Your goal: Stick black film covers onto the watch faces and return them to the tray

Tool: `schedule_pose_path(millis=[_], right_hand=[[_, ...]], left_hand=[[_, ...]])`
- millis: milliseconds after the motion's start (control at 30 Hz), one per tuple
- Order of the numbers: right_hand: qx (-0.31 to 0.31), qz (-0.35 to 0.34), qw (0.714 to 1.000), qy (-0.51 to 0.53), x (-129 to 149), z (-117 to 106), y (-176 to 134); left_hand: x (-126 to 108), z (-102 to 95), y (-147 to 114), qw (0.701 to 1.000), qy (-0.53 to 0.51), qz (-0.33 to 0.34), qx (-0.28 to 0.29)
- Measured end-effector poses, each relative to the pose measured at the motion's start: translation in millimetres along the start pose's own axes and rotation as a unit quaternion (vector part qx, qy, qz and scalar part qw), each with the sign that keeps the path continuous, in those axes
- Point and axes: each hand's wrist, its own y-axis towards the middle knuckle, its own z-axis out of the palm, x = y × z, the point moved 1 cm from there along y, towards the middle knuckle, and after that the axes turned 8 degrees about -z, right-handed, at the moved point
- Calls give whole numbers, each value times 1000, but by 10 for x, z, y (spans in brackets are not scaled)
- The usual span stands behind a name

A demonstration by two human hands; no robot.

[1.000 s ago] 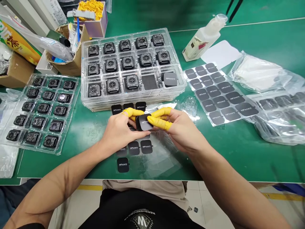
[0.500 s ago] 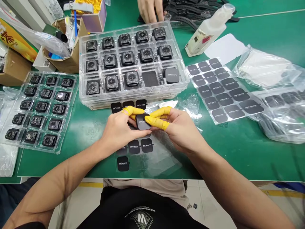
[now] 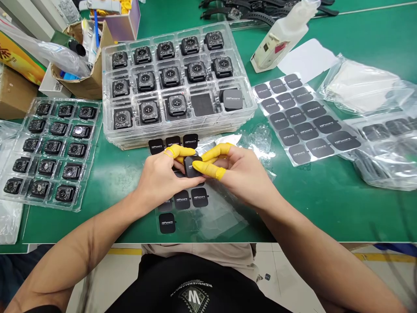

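Note:
Between my two hands is a black square watch body (image 3: 192, 167) with "HiFuture" lettering on the face turned up. My left hand (image 3: 166, 173) grips its left and near edges, yellow finger cots on some fingertips. Yellow cots also cover the thumb and finger of my right hand (image 3: 230, 167); its thumb presses on the lettered face. Under my hands lies a clear sheet of black HiFuture stickers (image 3: 181, 200), partly hidden by them. Just beyond, a stacked clear tray (image 3: 179, 124) holds several watch bodies, one with its lettered face up (image 3: 233, 99) and one pocket without a watch.
A second tray of watch bodies (image 3: 50, 150) lies at left. On the right are another sticker sheet (image 3: 306, 117), a white bottle (image 3: 282, 41) and plastic bags (image 3: 365, 93). Black straps (image 3: 254, 8) lie at the back; cardboard boxes (image 3: 86, 82) stand at the back left.
My right thumb has slid left across the watch face, covering more of the lettering. The other person's hand at the back is gone from view. The whole view has shifted slightly.

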Motion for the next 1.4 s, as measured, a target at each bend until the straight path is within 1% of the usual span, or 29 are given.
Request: schedule_pose_path(millis=[67, 100, 167, 233, 267, 367, 433, 500, 533, 567, 600, 667, 700, 733, 767, 833, 867, 900, 933, 1000, 1033, 1067, 1100, 1167, 1233, 1300, 1333, 1367, 1400], right_hand=[[-8, 3, 998, -63, 19, -38, -4], [-8, 1, 997, -73, 27, -48, -1], [17, -12, 999, -44, 35, -35, 17], [53, -26, 998, 6, 25, 16, 37], [55, -31, 998, 22, 14, 45, 44], [27, -57, 998, 31, -22, 105, 34], [42, -81, 996, 12, -22, 111, 9], [48, -109, 993, -5, 22, 79, 6], [32, -128, 991, -13, 66, 49, 27], [2, -156, 987, -25, 125, 12, 70], [-35, -192, 980, -46, 197, -27, 136], [-98, -269, 950, -121, 356, -94, 338], [-117, -299, 931, -175, 430, -113, 465], [-122, -317, 911, -233, 492, -122, 599], [-111, -324, 892, -294, 539, -120, 729], [-71, -327, 849, -409, 590, -106, 924], [-66, -326, 827, -452, 600, -107, 971], [-79, -328, 809, -481, 604, -118, 977], [-109, -332, 797, -494, 603, -140, 944], [-189, -343, 789, -474, 586, -207, 783], [-218, -347, 793, -451, 565, -243, 674], [-232, -348, 803, -424, 533, -274, 560], [-233, -346, 818, -397, 490, -297, 453], [-203, -336, 855, -338, 378, -314, 281], [-165, -320, 893, -270, 251, -302, 190], [-144, -279, 931, -186, 137, -275, 169], [-138, -248, 949, -136, 93, -257, 174], [-130, -217, 964, -84, 60, -235, 181], [-117, -191, 974, -34, 39, -208, 185]], left_hand=[[7, 3, -1, 1000, -12, 8, -3], [10, 3, 0, 1000, -20, 14, -6], [19, 4, 9, 998, -34, 41, -15], [33, 10, 23, 995, -35, 86, -31], [43, 16, 31, 993, -30, 107, -40], [79, 39, 44, 989, -11, 134, -57], [82, 33, 33, 988, -6, 142, -59], [41, -14, 17, 986, 8, 161, -52], [1, -59, 15, 984, 24, 171, -53], [-51, -117, 25, 981, 47, 179, -62], [-112, -187, 51, 977, 76, 184, -82], [-246, -342, 166, 962, 152, 180, -140], [-309, -415, 258, 952, 195, 171, -165], [-361, -480, 370, 942, 237, 156, -179], [-399, -532, 494, 934, 274, 138, -181], [-426, -600, 751, 924, 334, 100, -157], [-415, -618, 868, 921, 356, 88, -134], [-391, -629, 970, 919, 370, 82, -110], [-357, -636, 1056, 918, 377, 82, -89], [-275, -642, 1188, 924, 366, 96, -60], [-236, -645, 1240, 928, 355, 103, -51], [-205, -647, 1287, 931, 345, 109, -44], [-186, -649, 1330, 934, 339, 112, -35], [-197, -653, 1388, 931, 347, 112, -18], [-275, -654, 1377, 922, 370, 115, 7], [-391, -642, 1249, 917, 380, 122, 23], [-447, -627, 1136, 918, 376, 127, 18], [-490, -601, 995, 921, 366, 132, -1], [-512, -565, 834, 925, 352, 137, -40]])
